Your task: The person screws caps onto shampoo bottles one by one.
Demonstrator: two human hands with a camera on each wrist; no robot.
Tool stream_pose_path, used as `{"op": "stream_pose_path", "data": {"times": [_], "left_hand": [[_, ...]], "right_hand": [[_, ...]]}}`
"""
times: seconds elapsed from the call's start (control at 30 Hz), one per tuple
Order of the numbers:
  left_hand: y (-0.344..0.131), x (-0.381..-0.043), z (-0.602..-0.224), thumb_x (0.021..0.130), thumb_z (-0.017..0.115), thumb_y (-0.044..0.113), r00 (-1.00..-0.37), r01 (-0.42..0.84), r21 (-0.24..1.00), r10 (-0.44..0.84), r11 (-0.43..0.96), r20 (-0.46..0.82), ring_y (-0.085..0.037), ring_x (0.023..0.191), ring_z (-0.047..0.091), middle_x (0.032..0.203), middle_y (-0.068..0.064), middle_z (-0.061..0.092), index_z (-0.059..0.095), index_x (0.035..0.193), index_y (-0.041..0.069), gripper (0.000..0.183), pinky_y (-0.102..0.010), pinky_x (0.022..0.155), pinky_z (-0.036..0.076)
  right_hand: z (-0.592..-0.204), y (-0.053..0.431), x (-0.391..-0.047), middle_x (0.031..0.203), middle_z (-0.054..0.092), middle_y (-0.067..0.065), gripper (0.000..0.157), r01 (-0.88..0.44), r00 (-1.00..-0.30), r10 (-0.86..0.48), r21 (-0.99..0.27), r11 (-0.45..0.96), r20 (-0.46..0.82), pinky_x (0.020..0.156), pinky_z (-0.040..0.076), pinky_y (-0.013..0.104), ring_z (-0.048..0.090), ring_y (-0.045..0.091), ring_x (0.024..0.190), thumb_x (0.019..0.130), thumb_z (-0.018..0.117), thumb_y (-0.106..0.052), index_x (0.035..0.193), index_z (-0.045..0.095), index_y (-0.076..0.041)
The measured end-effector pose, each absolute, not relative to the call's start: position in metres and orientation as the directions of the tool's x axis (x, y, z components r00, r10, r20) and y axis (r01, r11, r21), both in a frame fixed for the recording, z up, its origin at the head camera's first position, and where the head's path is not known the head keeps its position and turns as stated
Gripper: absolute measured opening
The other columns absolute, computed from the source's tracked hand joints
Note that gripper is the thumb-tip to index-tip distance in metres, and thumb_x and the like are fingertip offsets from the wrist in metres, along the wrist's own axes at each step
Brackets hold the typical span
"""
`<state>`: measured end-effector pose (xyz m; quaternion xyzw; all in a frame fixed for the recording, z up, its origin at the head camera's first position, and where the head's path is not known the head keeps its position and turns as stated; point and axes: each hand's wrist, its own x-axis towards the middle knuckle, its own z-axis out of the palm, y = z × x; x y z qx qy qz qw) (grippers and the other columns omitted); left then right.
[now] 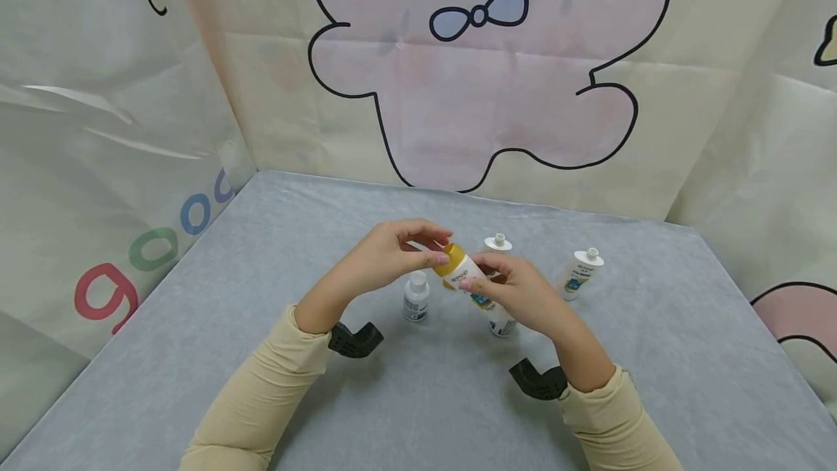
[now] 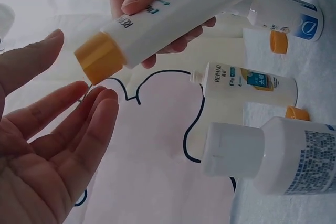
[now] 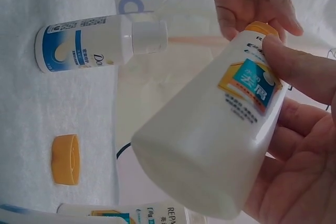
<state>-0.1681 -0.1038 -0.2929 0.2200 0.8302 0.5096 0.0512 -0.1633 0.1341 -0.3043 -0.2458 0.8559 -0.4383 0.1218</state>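
Observation:
My right hand (image 1: 516,289) holds a white shampoo bottle (image 3: 205,124) tilted in the air, its yellow-orange cap (image 2: 100,59) toward the left hand. Around that cap my left hand (image 2: 58,145) is spread, thumb apart from the fingers; the fingertips are close to the cap, and contact is unclear. In the head view the left thumb overlaps the cap. A small white-capped bottle (image 1: 415,298) stands below the left hand. Partly hidden behind the right hand is a white bottle with a bare neck (image 1: 498,243).
Another bare-necked white bottle (image 1: 579,273) stands to the right. Below the held bottle, another white bottle (image 1: 502,328) shows only partly. Loose orange caps lie on the table, one cap (image 2: 278,42) beside a blue-labelled bottle (image 2: 289,14). Printed sheets hang around the grey cloth (image 1: 445,413).

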Motion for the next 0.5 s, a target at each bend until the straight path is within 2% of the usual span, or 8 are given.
{"op": "stream_pose_path", "data": {"times": [0.23,0.5], "left_hand": [[-0.1000,-0.1685,-0.2952,0.091,0.074,0.025,-0.910,0.295,0.850,0.401,0.436,0.110,-0.014,0.094,0.065,0.103,0.000,0.073,0.074,0.111,0.015,0.022,-0.028,0.079,0.055],[-0.1023,-0.1676,-0.2951,0.090,0.074,0.016,-0.868,0.340,0.881,0.470,0.329,0.160,-0.017,0.105,0.070,0.120,-0.006,0.070,0.070,0.120,0.008,0.031,-0.030,0.089,0.058]], "right_hand": [[-0.3041,0.1342,-0.1612,0.115,0.068,0.013,0.037,-0.312,-0.845,-0.534,-0.810,0.497,-0.002,0.079,0.054,0.031,0.065,0.017,0.089,0.096,0.067,-0.028,0.124,0.066,-0.005],[-0.3036,0.1354,-0.1620,0.111,0.069,0.012,0.033,-0.331,-0.834,-0.552,-0.812,0.480,0.013,0.079,0.055,0.034,0.063,0.017,0.088,0.096,0.067,-0.026,0.121,0.068,-0.005]]}}
